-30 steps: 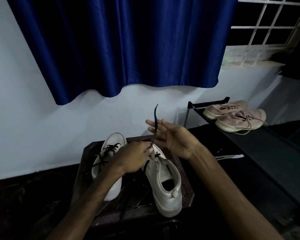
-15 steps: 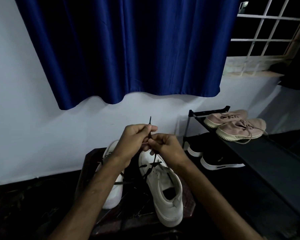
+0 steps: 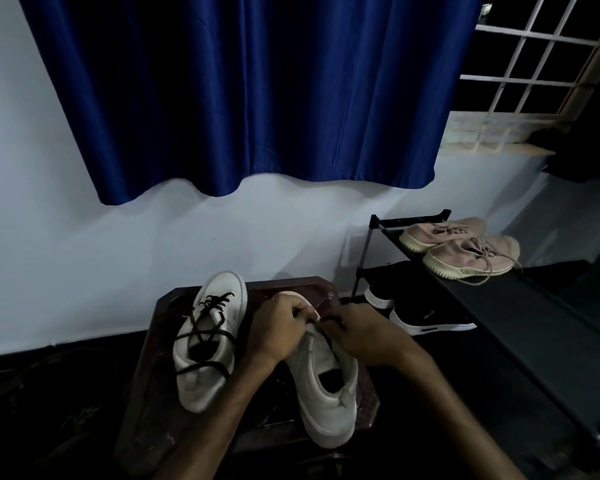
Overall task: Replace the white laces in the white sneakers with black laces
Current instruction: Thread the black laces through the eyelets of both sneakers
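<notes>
Left hand: fingers curled, held over the toe end of the white sneaker, fingertips pinching the black lace at the front eyelets.
Right hand: fingers curled as well, gripping the same lace from the other side; the two hands meet fingertip to fingertip.
Black lace: a thin dark strand runs from between the fingers down along the tongue toward the shoe's opening; how many eyelets it passes through is hidden by the hands.
White sneaker: stands on the right part of the dark wooden stool, heel toward the camera and jutting over the near edge, toe under the hands.
Other white sneaker: lies just beside the first on the left, toe toward the wall, with a second black lace crossed loosely over its front and looped round its opening.
Shoe rack: black, to the right of the stool; a pair of beige shoes sits on the top shelf and black sneakers with white soles on the shelf below.
Background: a blue curtain hangs against the pale wall; a white window grille shows at the upper right.
</notes>
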Demonstrator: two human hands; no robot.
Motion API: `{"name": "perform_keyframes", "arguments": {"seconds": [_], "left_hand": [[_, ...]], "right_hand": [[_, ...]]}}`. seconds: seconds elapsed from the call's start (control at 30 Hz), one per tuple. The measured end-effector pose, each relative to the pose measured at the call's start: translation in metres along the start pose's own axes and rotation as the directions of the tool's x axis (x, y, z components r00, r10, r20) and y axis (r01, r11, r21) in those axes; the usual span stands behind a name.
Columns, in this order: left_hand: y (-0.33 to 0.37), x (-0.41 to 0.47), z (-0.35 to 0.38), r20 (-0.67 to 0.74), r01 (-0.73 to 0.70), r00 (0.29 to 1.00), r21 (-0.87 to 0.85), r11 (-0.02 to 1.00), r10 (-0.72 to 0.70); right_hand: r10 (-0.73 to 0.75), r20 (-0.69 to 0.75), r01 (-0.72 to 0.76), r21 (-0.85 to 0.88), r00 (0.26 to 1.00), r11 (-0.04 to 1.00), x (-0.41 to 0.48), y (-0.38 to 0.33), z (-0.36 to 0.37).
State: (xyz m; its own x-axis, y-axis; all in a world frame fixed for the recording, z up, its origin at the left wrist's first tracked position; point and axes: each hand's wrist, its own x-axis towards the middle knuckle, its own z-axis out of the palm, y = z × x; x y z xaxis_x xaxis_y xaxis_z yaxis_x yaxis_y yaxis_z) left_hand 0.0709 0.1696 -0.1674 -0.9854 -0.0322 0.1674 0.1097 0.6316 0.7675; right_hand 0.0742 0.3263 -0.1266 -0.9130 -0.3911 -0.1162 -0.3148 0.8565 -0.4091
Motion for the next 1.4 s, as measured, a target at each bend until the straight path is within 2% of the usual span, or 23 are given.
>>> {"name": "perform_keyframes", "arguments": {"seconds": [0.13,0.27,0.37,0.47,0.67,1.03,1.2,1.23,1.27,1.3,1.37,1.4], "left_hand": [[0.006,-0.002,0.0,-0.075,-0.042,0.996,0.128,0.991,0.052],[0.009,-0.003,-0.001,0.032,-0.086,0.996,0.298,0.951,0.08],[0.006,0.005,-0.008,0.158,-0.076,0.987,0.294,0.953,0.03],[0.007,0.01,-0.011,0.217,-0.079,0.976,0.294,0.953,0.014],[0.007,0.012,-0.006,0.249,-0.087,0.968,0.278,0.957,0.016],[-0.004,0.006,0.01,0.128,-0.03,0.992,0.232,0.972,0.0],[0.005,0.008,0.005,0.081,-0.083,0.995,0.33,0.94,0.059],[0.005,0.009,0.003,0.084,-0.093,0.994,0.345,0.934,0.068],[0.004,0.011,0.0,0.113,-0.111,0.991,0.342,0.933,0.076],[0.002,0.013,-0.004,0.169,-0.136,0.982,0.327,0.935,0.084],[0.001,0.02,-0.012,0.297,-0.21,0.948,0.305,0.929,0.117],[0.002,0.024,-0.015,0.338,-0.242,0.932,0.307,0.921,0.132]], "right_hand": [[0.113,-0.154,-0.121,-0.044,0.982,0.992,0.007,0.004,0.023],[0.138,-0.228,-0.122,0.083,0.964,0.989,0.007,0.008,0.027],[0.143,-0.205,-0.104,0.189,0.968,0.976,0.008,0.011,0.029],[0.155,-0.194,-0.091,0.303,0.969,0.949,0.008,0.018,0.028],[0.167,-0.214,-0.097,0.302,0.962,0.948,0.008,0.016,0.03],[0.184,-0.208,-0.122,0.28,0.961,0.952,-0.002,0.004,0.024],[0.193,-0.216,-0.152,0.192,0.957,0.97,-0.003,-0.004,0.027],[0.212,-0.191,-0.165,0.235,0.959,0.958,-0.006,-0.004,0.027],[0.242,-0.148,-0.177,0.353,0.959,0.919,-0.008,-0.002,0.027],[0.274,-0.09,-0.187,0.531,0.957,0.826,-0.008,0.001,0.027],[0.347,0.001,-0.191,0.837,0.938,0.513,-0.006,0.007,0.031],[0.373,0.003,-0.172,0.891,0.928,0.419,-0.004,0.008,0.036]]}}
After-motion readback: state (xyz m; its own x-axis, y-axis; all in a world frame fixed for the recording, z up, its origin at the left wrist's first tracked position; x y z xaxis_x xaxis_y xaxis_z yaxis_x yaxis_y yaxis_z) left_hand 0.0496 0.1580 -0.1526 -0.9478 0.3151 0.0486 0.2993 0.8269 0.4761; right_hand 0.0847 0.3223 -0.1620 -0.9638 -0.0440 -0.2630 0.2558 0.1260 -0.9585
